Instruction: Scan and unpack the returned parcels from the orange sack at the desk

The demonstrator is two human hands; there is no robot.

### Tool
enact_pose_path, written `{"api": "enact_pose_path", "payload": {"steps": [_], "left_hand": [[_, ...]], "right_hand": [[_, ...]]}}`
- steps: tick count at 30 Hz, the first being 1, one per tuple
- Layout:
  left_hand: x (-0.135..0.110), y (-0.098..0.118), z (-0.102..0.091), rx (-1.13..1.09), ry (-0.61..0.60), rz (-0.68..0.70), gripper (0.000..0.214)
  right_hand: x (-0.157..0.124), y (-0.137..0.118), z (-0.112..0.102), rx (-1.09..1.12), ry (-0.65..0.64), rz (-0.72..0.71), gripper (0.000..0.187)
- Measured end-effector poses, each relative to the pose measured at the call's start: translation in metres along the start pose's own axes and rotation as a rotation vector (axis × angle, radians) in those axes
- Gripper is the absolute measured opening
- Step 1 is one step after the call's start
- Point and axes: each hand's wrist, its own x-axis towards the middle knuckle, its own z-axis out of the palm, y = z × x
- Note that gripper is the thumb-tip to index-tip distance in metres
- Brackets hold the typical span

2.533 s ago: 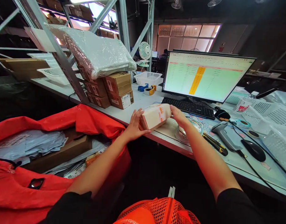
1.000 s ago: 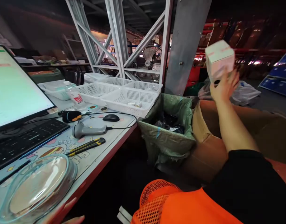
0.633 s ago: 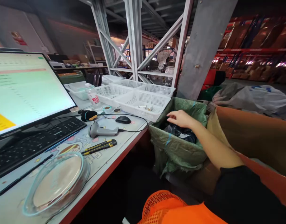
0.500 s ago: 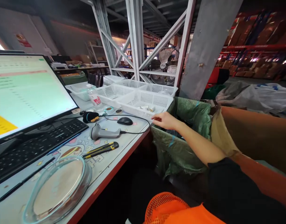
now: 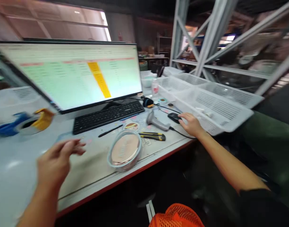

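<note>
My right hand [image 5: 191, 124] reaches over the desk from the right. Its fingers are apart and the fingertips are at the right edge of the black mouse [image 5: 174, 118]; I cannot tell whether they press on it. My left hand [image 5: 59, 157] hovers above the desk's left part, fingers loosely bent and nothing visible in them. Between the hands are a round clear container [image 5: 125, 149] with a light-coloured disc, a yellow-black utility knife [image 5: 152, 136] and a grey barcode scanner [image 5: 156, 121]. A black pen [image 5: 110, 130] lies before the keyboard [image 5: 108, 116].
Behind the keyboard stands a large monitor [image 5: 121, 75]. White plastic baskets [image 5: 226, 108] fill the desk's right end, with a bottle [image 5: 155, 85] beside them. At left are tape dispensers in blue [image 5: 11, 124] and yellow [image 5: 45, 120]. The desk's front edge [image 5: 125, 180] runs diagonally.
My view has swung left. My right hand has moved from the basket's near corner to the mouse. My left hand has come into view above the desk.
</note>
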Motion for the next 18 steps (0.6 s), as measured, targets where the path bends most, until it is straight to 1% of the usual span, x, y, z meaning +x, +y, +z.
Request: {"api": "enact_pose_path", "payload": {"steps": [2,4,5,7,8,10,12,14,18], "left_hand": [[0.026,-0.017,0.013,-0.124,0.053,-0.032,0.043],[0.055,-0.032,0.031,-0.164,0.09,-0.034,0.041],[0.069,-0.039,0.04,-0.135,0.099,-0.049,0.037],[0.093,-0.05,0.055,0.045,0.152,-0.06,0.031],[0.103,-0.055,0.06,0.171,0.16,-0.035,0.032],[0.121,-0.063,0.069,0.252,0.194,-0.036,0.029],[0.133,-0.071,0.079,0.311,0.219,-0.058,0.032],[0.14,-0.078,0.091,0.361,0.213,-0.07,0.037],[0.141,-0.094,0.119,0.433,0.128,-0.029,0.046]], "right_hand": [[0.004,0.008,0.021,-0.004,-0.051,-0.023,0.037],[0.009,0.021,0.04,-0.055,-0.093,-0.009,0.044],[0.012,0.029,0.049,-0.093,-0.1,0.015,0.048],[0.017,0.047,0.066,-0.147,-0.116,0.051,0.057],[0.019,0.057,0.073,-0.161,-0.133,0.051,0.061],[0.021,0.076,0.087,-0.167,-0.158,0.027,0.064],[0.02,0.089,0.097,-0.148,-0.14,0.02,0.064],[0.017,0.098,0.102,-0.115,-0.124,0.014,0.061],[0.012,0.108,0.106,-0.094,-0.108,0.018,0.057]]}}
